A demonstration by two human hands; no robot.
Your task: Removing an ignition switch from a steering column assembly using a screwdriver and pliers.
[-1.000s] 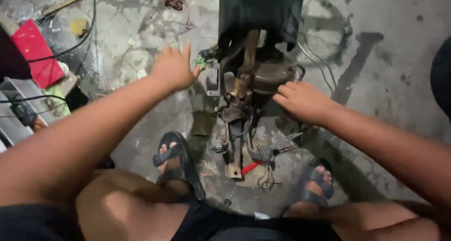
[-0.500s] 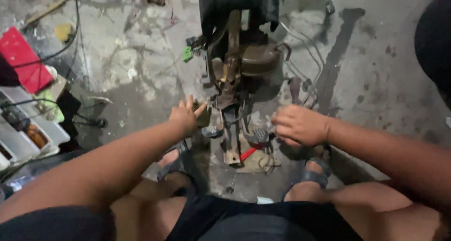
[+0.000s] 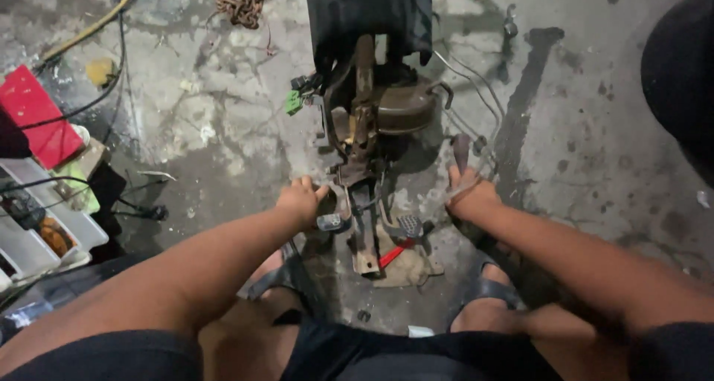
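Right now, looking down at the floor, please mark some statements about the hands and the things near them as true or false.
1. The left hand rests on the rusty pedal assembly. True.
2. The right hand holds a hammer. False: it grips thin cables beside the assembly.
3. A chain lies at the top of the view. True.
4. The red box is on the right. False: it is on the left.
5. The person is barefoot. False: a sandal is visible.

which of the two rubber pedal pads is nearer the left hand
The left pedal pad, just beside the left hand; the other pedal pad sits across the bracket, toward the right hand.
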